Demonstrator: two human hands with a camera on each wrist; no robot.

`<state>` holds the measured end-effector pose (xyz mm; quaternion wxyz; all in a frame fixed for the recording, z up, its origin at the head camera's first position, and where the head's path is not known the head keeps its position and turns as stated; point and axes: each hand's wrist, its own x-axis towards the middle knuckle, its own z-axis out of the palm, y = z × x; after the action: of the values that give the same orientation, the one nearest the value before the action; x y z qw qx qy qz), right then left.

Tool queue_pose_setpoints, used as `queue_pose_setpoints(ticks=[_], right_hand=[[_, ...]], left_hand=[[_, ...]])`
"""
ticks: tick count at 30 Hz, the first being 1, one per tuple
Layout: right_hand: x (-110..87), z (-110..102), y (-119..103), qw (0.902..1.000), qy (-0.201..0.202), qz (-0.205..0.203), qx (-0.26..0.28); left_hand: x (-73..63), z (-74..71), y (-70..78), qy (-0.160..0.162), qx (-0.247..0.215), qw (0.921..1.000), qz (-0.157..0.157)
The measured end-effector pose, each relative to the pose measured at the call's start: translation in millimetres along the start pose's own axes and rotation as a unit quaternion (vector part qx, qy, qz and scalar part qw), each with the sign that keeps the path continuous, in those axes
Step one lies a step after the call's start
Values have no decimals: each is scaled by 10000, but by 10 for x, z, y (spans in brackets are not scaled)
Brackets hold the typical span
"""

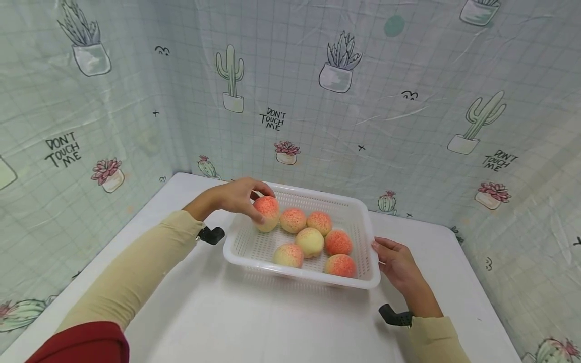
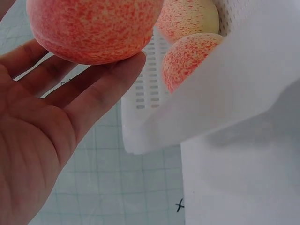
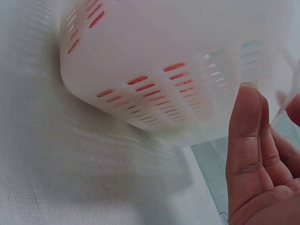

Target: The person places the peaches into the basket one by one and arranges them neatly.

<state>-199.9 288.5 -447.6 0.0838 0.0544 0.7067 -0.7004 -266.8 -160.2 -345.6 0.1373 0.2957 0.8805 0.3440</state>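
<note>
A white plastic basket [image 1: 301,276] with slotted walls stands on the table, several red-and-yellow peaches [image 1: 310,242] lying in it. My left hand [image 1: 238,196] grips one peach [image 1: 267,212] at the basket's left end, thumb on the near side. In the left wrist view the fingers [image 2: 103,91] curve under this peach [image 2: 96,28], level with the rim or above it. At the opposite end, my right hand [image 1: 397,262] pinches the basket's right rim. From the right wrist view, its fingers [image 3: 246,136] lie along the outside wall [image 3: 140,61]; the thumb is mostly hidden.
The white table [image 1: 218,317] extends in front of the basket and to both sides. Close behind it hangs a checked cloth [image 1: 299,101] printed with cacti, which also runs down the left and right sides. A black wrist mount [image 1: 211,235] sits on each wrist.
</note>
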Motion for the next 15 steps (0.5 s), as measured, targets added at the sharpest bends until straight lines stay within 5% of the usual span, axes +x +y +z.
queue_pose_setpoints(ticks=[15], right_hand=[[6, -17, -15, 10000, -75, 15, 50]], left_hand=[[163, 162, 47, -667, 426, 9964, -301]])
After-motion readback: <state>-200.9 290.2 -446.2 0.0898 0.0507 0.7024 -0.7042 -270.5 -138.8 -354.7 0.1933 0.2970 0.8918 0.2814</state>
